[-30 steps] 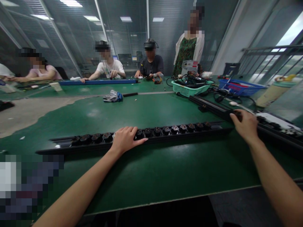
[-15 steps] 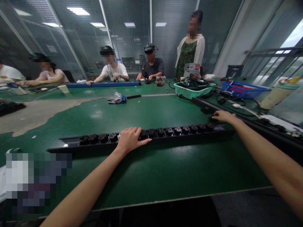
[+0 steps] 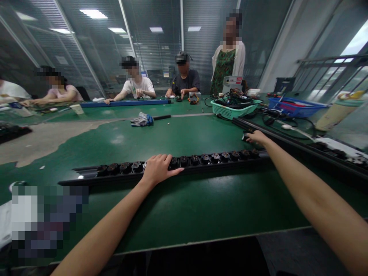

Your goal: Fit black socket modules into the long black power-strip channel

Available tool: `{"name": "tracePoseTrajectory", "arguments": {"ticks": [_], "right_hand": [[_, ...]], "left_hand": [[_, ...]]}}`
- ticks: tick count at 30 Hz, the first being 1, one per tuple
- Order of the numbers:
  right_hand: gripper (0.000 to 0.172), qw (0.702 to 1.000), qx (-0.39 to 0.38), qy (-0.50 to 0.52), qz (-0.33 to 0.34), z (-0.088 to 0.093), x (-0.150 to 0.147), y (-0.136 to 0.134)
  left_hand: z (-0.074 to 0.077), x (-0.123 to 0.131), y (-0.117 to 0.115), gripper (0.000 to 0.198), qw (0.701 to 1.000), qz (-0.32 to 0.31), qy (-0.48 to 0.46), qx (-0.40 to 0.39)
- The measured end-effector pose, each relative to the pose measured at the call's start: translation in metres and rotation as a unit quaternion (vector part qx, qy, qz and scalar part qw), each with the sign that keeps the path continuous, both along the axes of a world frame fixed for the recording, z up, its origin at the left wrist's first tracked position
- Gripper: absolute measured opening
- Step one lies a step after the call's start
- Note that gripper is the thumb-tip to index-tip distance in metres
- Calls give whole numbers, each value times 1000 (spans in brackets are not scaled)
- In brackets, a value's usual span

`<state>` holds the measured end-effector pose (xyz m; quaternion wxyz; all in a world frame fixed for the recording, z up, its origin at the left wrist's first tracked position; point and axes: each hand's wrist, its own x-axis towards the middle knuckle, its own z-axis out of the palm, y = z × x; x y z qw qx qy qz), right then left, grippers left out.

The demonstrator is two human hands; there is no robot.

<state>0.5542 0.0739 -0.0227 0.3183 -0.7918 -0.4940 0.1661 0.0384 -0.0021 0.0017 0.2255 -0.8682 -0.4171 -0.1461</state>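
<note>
Green bench [image 3: 184, 214] near edge bare; left hand [image 3: 156, 168] flat on socket strip [image 3: 201, 160]; right hand [image 3: 257, 137] grip unclear.

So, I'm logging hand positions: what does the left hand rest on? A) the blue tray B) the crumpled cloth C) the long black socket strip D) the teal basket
C: the left hand lies flat on the long black socket strip, far from the teal basket and crumpled cloth.
</note>
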Motion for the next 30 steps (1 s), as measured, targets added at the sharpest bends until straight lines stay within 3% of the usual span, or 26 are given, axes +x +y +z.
{"name": "tracePoseTrajectory", "arguments": {"ticks": [5,9,12,15,21,30], "right_hand": [[32,1000,24,0,3,10,5,-15],[30,996,53,-37,62,14,5,-56],[43,983,79,-82,147,9,-8,-92],[49,978,75,-114,158,-1,-24,-115],[48,956,86,-213,181,-14,-30,-119],[47,946,91,-268,155,-13,-41,-123]], "left_hand": [[0,0,0,63,1000,-4,-7,-7],[0,0,0,64,1000,-9,-16,-15],[0,0,1,65,1000,-9,-18,-15],[-1,0,2,66,1000,-5,-11,-13],[-2,0,3,65,1000,0,-8,-20],[0,0,2,64,1000,3,2,-22]]}}
